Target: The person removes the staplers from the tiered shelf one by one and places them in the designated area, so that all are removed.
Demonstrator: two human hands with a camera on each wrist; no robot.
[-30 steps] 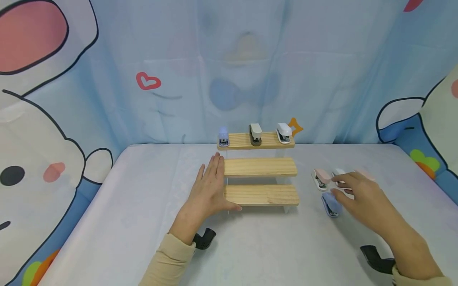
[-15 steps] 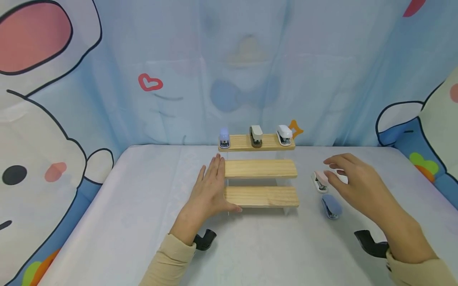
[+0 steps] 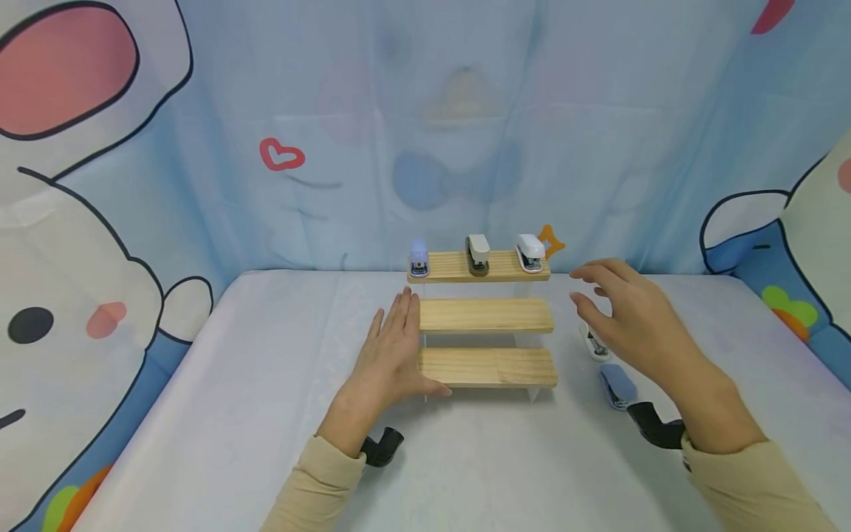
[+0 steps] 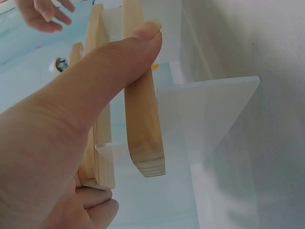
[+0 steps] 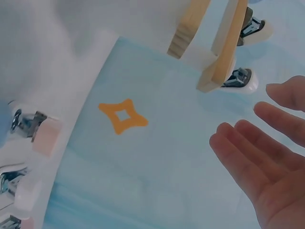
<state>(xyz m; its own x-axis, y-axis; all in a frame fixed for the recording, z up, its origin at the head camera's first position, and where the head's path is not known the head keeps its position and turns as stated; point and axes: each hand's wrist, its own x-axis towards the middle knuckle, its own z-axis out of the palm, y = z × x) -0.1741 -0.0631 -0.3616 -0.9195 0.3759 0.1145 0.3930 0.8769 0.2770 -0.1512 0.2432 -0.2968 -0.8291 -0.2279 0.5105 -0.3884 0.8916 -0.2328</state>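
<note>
My left hand (image 3: 385, 362) lies along the left end of a three-step wooden display stand (image 3: 485, 367). Its fingers extend straight and the thumb rests on the lowest board (image 4: 145, 114). On the top board are a lavender stapler (image 3: 419, 260), an off-white and dark one (image 3: 478, 255) and a white one (image 3: 530, 253). My right hand (image 3: 631, 318) hovers right of the stand, fingers loosely bent around nothing. Beneath it a pink stapler (image 5: 46, 137) is largely hidden in the head view. A blue stapler (image 3: 618, 386) lies just nearer me.
Behind the pink stapler, the right wrist view shows a white stapler (image 5: 28, 193) and part of another pinkish one (image 5: 27, 223). Clear side panels (image 4: 205, 114) support the boards. A blue patterned curtain (image 3: 319, 207) hangs behind the white table (image 3: 266, 414).
My right hand has risen from beside the staplers and moved left and away from me, toward the stand, carrying nothing. My left hand stays put at the stand.
</note>
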